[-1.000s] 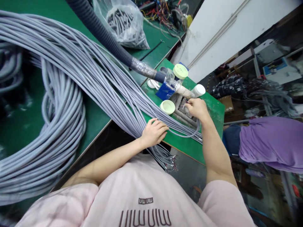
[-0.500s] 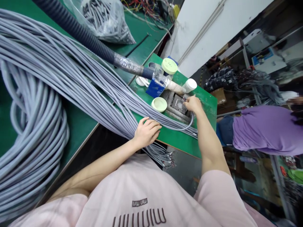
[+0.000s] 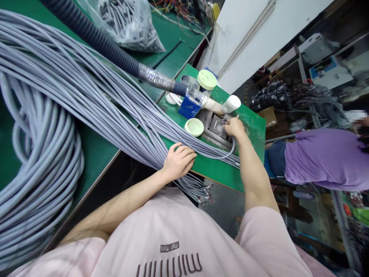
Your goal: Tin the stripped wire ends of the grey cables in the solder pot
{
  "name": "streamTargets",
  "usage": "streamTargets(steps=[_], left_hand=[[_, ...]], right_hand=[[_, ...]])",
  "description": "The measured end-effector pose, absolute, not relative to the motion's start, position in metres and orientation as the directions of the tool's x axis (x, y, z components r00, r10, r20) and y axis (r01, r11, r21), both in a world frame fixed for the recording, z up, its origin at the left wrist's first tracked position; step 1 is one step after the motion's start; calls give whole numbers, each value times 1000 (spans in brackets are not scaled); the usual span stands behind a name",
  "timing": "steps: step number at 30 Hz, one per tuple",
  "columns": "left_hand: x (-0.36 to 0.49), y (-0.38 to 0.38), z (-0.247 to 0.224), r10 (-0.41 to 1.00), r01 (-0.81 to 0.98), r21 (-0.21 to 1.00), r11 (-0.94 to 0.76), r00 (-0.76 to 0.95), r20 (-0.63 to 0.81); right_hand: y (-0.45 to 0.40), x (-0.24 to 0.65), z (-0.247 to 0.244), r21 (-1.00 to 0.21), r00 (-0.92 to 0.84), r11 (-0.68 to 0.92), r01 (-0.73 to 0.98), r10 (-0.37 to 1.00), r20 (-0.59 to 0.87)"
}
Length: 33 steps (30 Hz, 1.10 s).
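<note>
My right hand [image 3: 234, 127] is closed in a pinch on the end of one grey cable [image 3: 232, 148], which bends up from the bundle. Its fingertips are over a square pot [image 3: 220, 125] with a shiny, metal-like surface; the cable's tip is hidden. My left hand [image 3: 179, 161] lies palm down with fingers stretched over the grey cable bundle [image 3: 135, 134] at the bench's front edge. Below that hand, stripped cable ends [image 3: 203, 192] hang past the edge. Above the pot ends a dark corrugated hose [image 3: 121, 59] with a pale nozzle [image 3: 215, 105].
Around the pot stand a pale green dish [image 3: 194, 127], a blue box [image 3: 189, 107], a green-lidded tub [image 3: 206, 79] and a white jar [image 3: 232, 103]. A thick cable coil [image 3: 43, 154] lies left. At the right, a person in a purple top [image 3: 325, 159] is nearby.
Both hands stay almost where they were, the right one still pinching the cable at the pot. The view has shifted very slightly.
</note>
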<state>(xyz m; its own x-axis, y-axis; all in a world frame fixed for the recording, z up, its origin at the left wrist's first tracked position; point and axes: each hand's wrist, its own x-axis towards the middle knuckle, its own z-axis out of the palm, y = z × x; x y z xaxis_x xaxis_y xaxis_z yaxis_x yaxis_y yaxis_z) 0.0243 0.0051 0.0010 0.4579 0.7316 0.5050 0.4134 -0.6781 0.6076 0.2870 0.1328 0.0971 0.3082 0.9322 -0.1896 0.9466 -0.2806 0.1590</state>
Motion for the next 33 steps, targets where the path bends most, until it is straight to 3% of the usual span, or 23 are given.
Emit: streamTargets(steps=[2,5,8,11,15,16,18,20,23,25,26,28,30,33], left_hand=[[24,5,2,736,417,611,-673,456,500],[24,4,3,750,404,637,-657,439,495],[24,4,5,756,381,658,-649,420,503],[25,5,9,752,373,660,-652,425,503],[18,3,14,730,396,621,-676,473,493],[15,1,15,724,401,610,-683,478,497],[6,-2,16,715,409,593,-693,491,497],[0,-5,18,700,416,574,-705,540,468],[4,-5,24,659,441,515,-735,644,388],[17,0,28,638,457,472,-753,682,357],[26,3,30,635,467,455,-758,688,352],[45,9,33,645,507,415,-755,687,335],[62,14,34,655,556,356,-751,694,298],[78,17,33,676,613,290,-735,693,251]], right_hand=[[126,293,105,47,299,-295,954,940,-164],[99,302,124,-325,297,-327,887,945,-139],[48,305,151,-692,331,-311,651,937,-110],[-24,299,174,-878,381,-234,417,922,-65],[-127,288,173,-936,585,-162,311,809,54],[-147,286,165,-937,607,-197,289,794,21],[-178,282,138,-927,575,-317,202,804,-150],[-195,281,103,-829,421,-534,165,799,-430],[-204,283,56,-524,375,-689,502,719,-585],[-202,286,41,-327,377,-638,697,714,-589],[-199,286,39,-308,348,-598,740,733,-585],[-191,283,42,-431,235,-534,727,784,-575],[-179,274,48,-609,116,-490,623,829,-548],[-158,249,49,-769,-16,-479,424,844,-535]])
